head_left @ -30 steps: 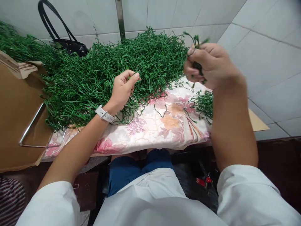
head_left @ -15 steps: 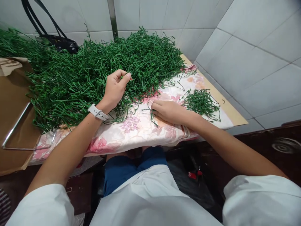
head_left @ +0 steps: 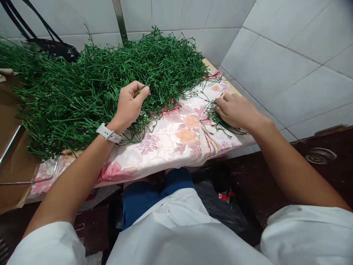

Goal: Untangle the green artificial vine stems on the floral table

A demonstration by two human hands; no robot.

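From our head camera, a cardboard carton (head_left: 12, 162) lies at left and a black bag (head_left: 55, 49) behind the heap of wiry green stems (head_left: 110, 70) on a floral cloth (head_left: 176, 147). Our left hand (head_left: 129, 106) curls narrowly into the heap; our right hand (head_left: 235, 112) rests, half-closed, on a small tuft (head_left: 217, 119) on the cloth. We cannot tell whether either hand grips.

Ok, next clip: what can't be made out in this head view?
Head view:
The left hand: fingertips buried in the green strands, so any grip is hidden.
The right hand: covers part of the small green tangle.
The black bag: cut off by the top edge.
The red object: too small to identify.
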